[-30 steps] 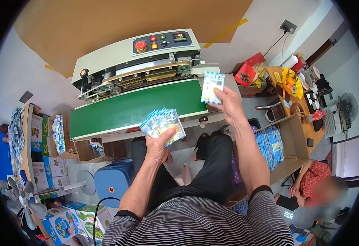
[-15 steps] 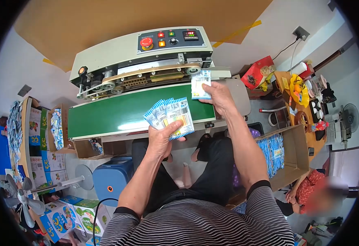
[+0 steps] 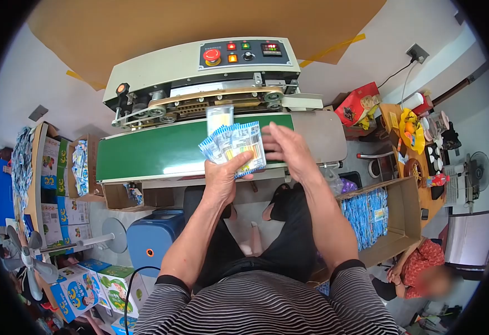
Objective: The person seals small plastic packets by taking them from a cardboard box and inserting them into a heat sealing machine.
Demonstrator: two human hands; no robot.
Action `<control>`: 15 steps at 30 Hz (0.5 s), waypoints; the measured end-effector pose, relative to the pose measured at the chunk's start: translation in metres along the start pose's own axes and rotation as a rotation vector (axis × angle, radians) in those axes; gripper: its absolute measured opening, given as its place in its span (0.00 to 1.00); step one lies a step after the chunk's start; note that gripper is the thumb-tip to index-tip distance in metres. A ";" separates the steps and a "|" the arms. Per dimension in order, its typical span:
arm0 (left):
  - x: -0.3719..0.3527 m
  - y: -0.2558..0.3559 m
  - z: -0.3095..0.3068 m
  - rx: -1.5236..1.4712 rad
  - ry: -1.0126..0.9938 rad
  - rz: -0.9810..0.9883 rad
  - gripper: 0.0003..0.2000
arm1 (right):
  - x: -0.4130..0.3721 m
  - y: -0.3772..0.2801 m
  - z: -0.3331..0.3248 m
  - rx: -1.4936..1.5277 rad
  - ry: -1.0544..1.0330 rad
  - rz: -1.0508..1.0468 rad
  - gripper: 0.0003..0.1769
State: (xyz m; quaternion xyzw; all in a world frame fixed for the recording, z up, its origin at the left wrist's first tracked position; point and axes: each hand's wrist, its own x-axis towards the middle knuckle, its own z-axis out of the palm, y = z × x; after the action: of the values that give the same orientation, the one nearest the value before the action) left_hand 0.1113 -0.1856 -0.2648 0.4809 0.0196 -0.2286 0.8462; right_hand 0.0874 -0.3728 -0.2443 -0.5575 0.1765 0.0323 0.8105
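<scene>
My left hand (image 3: 225, 176) grips a fanned stack of printed plastic packets (image 3: 247, 139) with blue striped edges, thumb across the front. My right hand (image 3: 288, 146) holds nothing; its fingers are apart, with the tips right at the stack's right edge. Behind the stack, a single packet (image 3: 220, 115) hangs at the front of a band sealing machine (image 3: 160, 67), its top edge by the sealing belt. Below the sealing head runs a green conveyor belt (image 3: 138, 151), partly covered by the held packets.
A carton of packets (image 3: 406, 223) stands to my right, near a seated person (image 3: 423, 262). On the left are a smaller box (image 3: 91, 167) of packets, a blue stool (image 3: 154, 240) and a fan (image 3: 29, 262). A cluttered wooden table (image 3: 392, 120) stands at the right.
My right hand has let go of a packet at the machine's right end and come down to the held stack. That packet now sits further left along the sealing belt.
</scene>
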 end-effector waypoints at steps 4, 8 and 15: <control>0.007 -0.002 0.013 0.053 -0.034 0.009 0.20 | -0.016 0.013 0.001 0.031 -0.169 -0.043 0.21; 0.009 0.009 0.025 0.052 -0.089 -0.119 0.20 | -0.010 0.022 -0.011 0.089 -0.049 -0.069 0.20; 0.040 0.007 0.020 -0.065 -0.129 -0.216 0.22 | 0.008 0.002 -0.045 0.124 0.252 -0.091 0.17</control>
State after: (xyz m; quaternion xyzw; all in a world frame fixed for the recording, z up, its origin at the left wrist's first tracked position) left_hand 0.1467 -0.2136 -0.2587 0.4324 0.0243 -0.3480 0.8315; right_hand 0.0831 -0.4143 -0.2628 -0.5134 0.2529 -0.0859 0.8155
